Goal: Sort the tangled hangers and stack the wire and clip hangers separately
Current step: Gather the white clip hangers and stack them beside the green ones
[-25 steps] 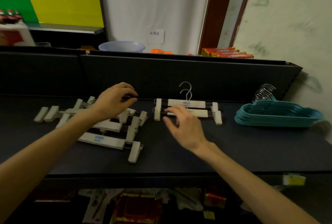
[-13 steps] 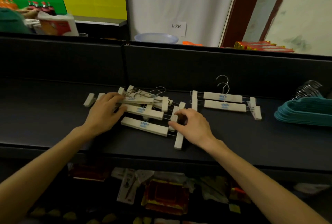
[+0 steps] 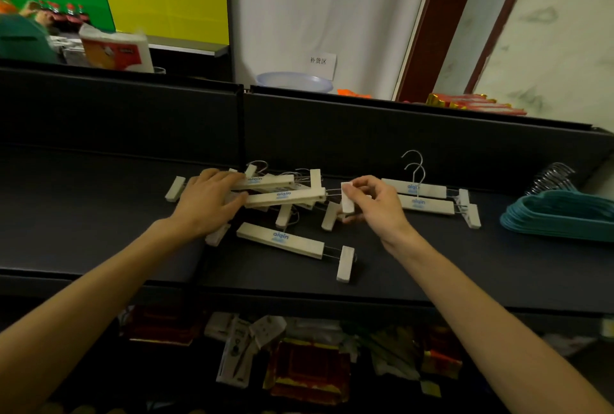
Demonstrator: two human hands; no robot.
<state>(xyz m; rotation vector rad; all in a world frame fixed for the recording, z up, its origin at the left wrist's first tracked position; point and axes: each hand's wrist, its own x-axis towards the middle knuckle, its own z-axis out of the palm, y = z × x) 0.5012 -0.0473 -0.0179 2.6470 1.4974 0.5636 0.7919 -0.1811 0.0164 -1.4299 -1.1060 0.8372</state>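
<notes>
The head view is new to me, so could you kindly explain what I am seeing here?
No machine: a person wears a camera on the head, looking down at both bare hands. On the dark shelf lies a tangled pile of clip hangers. The left hand rests on the pile; the right hand pinches a hanger's end clip in its fingers. Further right lie two sorted clip hangers and a teal hanger stack.

The clip hangers (image 3: 281, 196) look like pale, matt wood with thin, shiny metal hooks and rods. The stacked teal hangers (image 3: 561, 217) have a dull, soft-looking coating and bright metal hooks. The counter (image 3: 99, 207) is dark and matt.
</notes>
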